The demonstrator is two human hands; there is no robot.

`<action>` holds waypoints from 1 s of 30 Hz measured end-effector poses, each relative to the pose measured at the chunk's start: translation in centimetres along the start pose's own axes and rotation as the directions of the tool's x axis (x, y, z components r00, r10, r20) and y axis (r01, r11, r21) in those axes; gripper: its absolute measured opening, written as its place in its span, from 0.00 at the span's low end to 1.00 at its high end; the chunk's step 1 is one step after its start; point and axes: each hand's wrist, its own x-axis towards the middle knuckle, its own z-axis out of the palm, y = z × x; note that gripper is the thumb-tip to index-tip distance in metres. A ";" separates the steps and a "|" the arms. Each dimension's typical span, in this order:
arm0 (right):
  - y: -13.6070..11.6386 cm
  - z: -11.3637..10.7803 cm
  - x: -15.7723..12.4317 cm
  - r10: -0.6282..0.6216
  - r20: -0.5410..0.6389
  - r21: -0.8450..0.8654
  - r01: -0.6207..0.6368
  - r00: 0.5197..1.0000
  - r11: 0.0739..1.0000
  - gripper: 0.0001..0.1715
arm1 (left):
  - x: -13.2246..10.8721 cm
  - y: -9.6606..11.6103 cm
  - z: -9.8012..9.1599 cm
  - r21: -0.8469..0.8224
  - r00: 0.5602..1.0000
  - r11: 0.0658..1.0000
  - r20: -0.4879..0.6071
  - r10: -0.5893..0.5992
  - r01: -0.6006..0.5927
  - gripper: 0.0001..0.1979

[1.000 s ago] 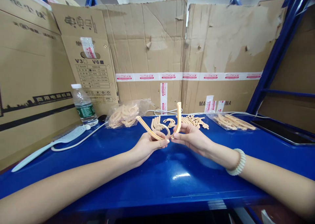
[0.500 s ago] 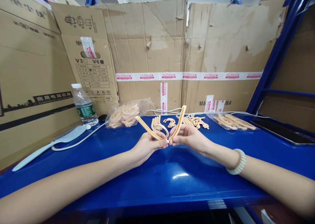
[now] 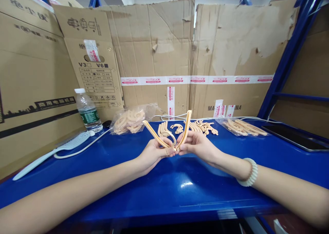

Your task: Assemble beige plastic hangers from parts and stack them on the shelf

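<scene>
My left hand (image 3: 157, 154) pinches a curved beige hanger arm (image 3: 155, 134) with a channel along its face. Another such hanger arm (image 3: 185, 131) is gripped by my right hand (image 3: 197, 145), its free end pointing up. The inner ends of the two arms meet between my fingertips, forming a V; whether they are joined cannot be made out. A beige hook (image 3: 172, 136) curves up between them, its base hidden by my fingers. Behind my hands, on the blue table (image 3: 164, 189), lie several loose hanger arms (image 3: 162, 127), loose hooks (image 3: 177, 128) and small beige pieces (image 3: 207, 127).
A clear bag of beige parts (image 3: 130, 120) lies at back left, another bag (image 3: 244, 127) at back right. At left stand a water bottle (image 3: 88, 112) and a pale hairbrush (image 3: 64, 146) beside a white cable (image 3: 82, 155). A dark tablet (image 3: 298, 138) lies right. Cardboard (image 3: 154, 56) walls the back.
The right hanger arm has swung slightly left at its upper end, and the left one has shifted slightly right, so the V is narrower. Both hands keep their hold.
</scene>
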 end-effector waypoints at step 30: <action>0.6 0.9 0.0 -0.113 -0.076 -0.028 0.111 0.991 0.993 0.19 | -0.4 0.0 0.8 -0.008 0.998 1.000 -0.060 0.010 -0.010 0.16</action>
